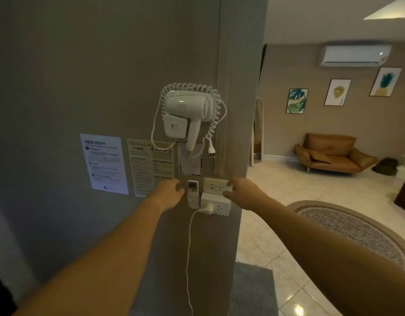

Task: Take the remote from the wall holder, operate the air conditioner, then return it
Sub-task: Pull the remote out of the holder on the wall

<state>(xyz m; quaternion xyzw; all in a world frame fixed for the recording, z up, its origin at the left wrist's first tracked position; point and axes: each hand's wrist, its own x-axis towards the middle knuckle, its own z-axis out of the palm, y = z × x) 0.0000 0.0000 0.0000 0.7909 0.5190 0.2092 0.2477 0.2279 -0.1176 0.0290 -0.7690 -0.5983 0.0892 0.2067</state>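
Note:
A small white remote [193, 190] with a display at its top stands upright in a wall holder [193, 202] on the grey wall. My left hand [168, 192] reaches to just left of the remote, fingers curled near its edge and holding nothing. My right hand [239, 191] is stretched out to the right, fingers apart over the white outlet plates [216, 186]. The white air conditioner [354, 56] hangs high on the far wall at the right, with a small light on.
A wall-mounted hair dryer [185, 110] with a coiled cord hangs above the remote. Paper notices [104, 164] are stuck to the wall at left. A plug and white cable [206, 210] hang from the lower socket. A brown sofa [334, 156] and a round rug [356, 226] lie to the right.

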